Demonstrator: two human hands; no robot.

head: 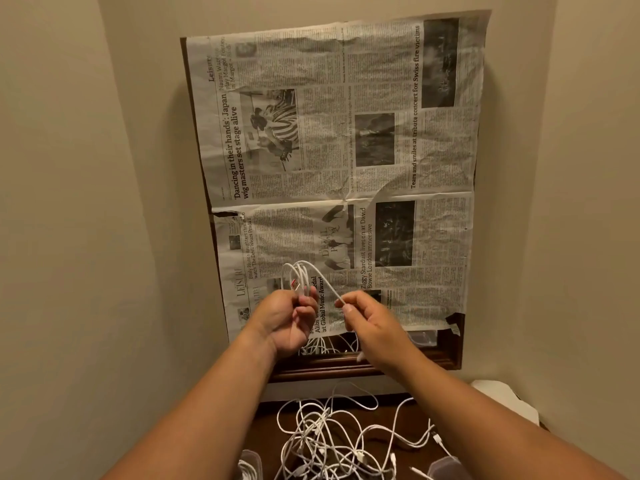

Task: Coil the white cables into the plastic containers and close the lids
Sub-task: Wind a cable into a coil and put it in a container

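Tangled cables [332, 445] heaped at bottom on dark wood surface [266, 420], flanked by two clear containers: one at left [250, 462], one at right [445, 467]. White object [505, 400] at right edge. Further up, left hand [289, 320] closed round coil [303, 275] of white cable, loops rising above fingers. Right hand [370, 323] just beside, pinching strand running from coil. Beyond, newspaper [339, 161] spread over wood-framed panel. Beige walls [86, 168] either side.

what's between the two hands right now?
Head view: a short stretch of white cable spans the gap, from the coil held in the left hand to the pinch of the right hand. Behind it, only newspaper.
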